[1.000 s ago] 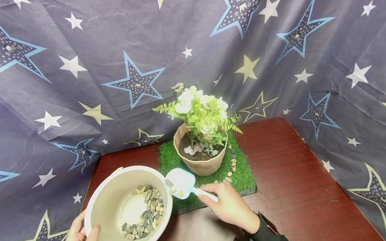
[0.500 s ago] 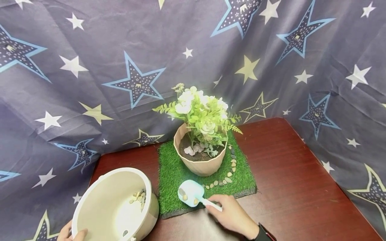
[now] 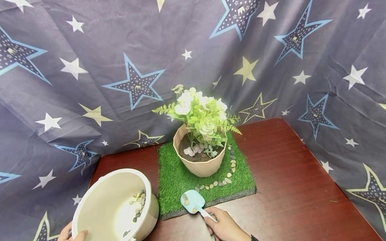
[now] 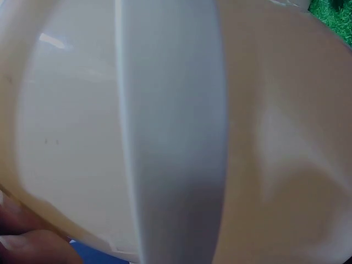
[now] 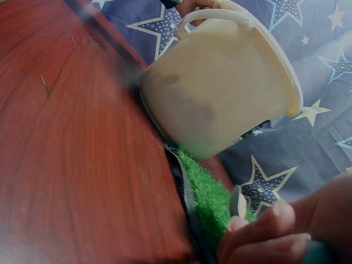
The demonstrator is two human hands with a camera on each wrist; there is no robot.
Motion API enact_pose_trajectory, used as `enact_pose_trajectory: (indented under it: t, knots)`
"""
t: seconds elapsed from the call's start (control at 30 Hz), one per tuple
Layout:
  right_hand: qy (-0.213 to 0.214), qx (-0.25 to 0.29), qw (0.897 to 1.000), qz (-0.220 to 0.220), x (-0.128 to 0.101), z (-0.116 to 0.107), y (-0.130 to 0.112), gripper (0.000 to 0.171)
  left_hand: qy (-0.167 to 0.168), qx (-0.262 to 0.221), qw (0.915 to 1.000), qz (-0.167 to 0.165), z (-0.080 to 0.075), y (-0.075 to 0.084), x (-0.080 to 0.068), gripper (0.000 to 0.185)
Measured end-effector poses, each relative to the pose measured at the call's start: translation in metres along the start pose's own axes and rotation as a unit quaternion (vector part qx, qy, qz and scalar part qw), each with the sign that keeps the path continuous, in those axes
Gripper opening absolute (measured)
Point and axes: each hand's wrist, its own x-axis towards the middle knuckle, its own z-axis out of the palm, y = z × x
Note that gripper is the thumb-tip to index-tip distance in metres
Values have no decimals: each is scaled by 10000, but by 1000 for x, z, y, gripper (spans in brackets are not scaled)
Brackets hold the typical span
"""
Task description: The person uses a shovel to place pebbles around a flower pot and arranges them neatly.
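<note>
My right hand [image 3: 224, 224] grips the handle of a light blue scoop [image 3: 197, 198] low over the front edge of the artificial grass mat [image 3: 172, 187]. A few pebbles [image 3: 186, 202] lie in the scoop's bowl. In the right wrist view, that hand's fingers [image 5: 264, 236] show at the lower right. My left hand [image 3: 72, 232] holds the near left rim of a cream bucket [image 3: 153, 204], thumb inside. Pebbles [image 3: 139, 201] show inside along the bucket's right wall; its near wall hides part of the inside. Bucket wall [image 4: 297, 110] and handle [image 4: 173, 110] fill the left wrist view.
A pinkish pot [image 3: 202, 167] with soil, leaves and white flowers [image 3: 208, 127] stands on the mat. A curved row of pebbles [image 3: 227, 180] runs along its right and front. The reddish-brown table [image 3: 289, 174] meets a star-patterned curtain [image 3: 114, 43] behind and at the sides.
The scoop has moved from the bucket's rim toward me and right, pebbles still in it. The left hand has shifted the bucket left and tilted it. More of the pebble row is uncovered.
</note>
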Motion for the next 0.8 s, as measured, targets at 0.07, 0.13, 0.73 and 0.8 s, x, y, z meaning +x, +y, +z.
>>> enact_pose_trajectory:
  t: [0.07, 0.13, 0.73, 0.8]
  knots:
    - [19, 79, 10000, 48, 0, 3, 2, 19, -44, -139, 9999, 10, 0, -4, 1, 49]
    - [16, 166, 9998, 123, 0, 5, 2, 17, 19, -173, 9998, 4, 0, -3, 0, 47]
    - [-319, 0, 9995, 86, 10, -1, -4, 31, 347, 24, 9994, -19, 5, 5, -4, 63]
    - [-339, 38, 9994, 62, 13, -4, -6, 31, 366, 2, 9993, 52, 5, 4, -4, 62]
